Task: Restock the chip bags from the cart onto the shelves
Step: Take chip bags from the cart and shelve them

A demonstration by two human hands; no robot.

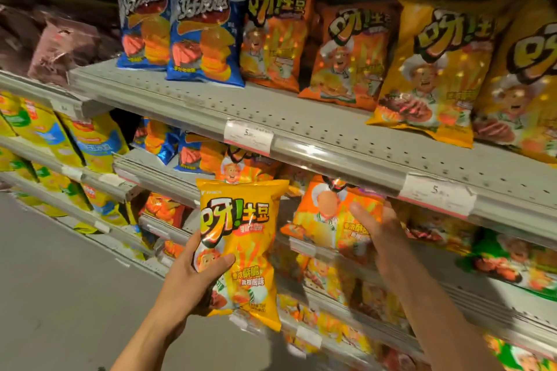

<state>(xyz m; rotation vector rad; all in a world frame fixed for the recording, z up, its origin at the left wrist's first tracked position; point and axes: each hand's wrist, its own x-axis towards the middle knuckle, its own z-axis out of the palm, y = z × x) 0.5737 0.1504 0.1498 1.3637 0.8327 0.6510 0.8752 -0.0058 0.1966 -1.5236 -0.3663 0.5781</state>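
- Several tiers of grey shelving (pixel 331 117) fill the view, perforated decks w/ price tags on the front rails; cart not in view
- Top shelf stock: yellow bags (pixel 428 69) at right, orange bags (pixel 277 33) mid, blue bags (pixel 205 27) left, all standing upright, well back from the front rail on the left side
- Shelf below: an orange bag (pixel 328 214) sits at the front edge, tilted; right hand (pixel 379 229) has fingers curled over its right side, thumb on the face, appears to be gripping or seating it
- Yellow chip bag (pixel 241 250) is off the shelf, held upright in front of the lower tiers, just left of the orange bag
- Left hand (pixel 196 277) clamped on yellow bag's lower left edge, thumb across the front, fingers behind
- Handling, judged: air-puffed foil bag, light, soft, glossy so prob. slippery; contents brittle, squeeze = crushed chips
- Best hold, judged: side edge or top crimp seam, light pinch, not the puffed middle
- Risk, judged: glossy bag may slide fwd off the smooth deck if left leaning
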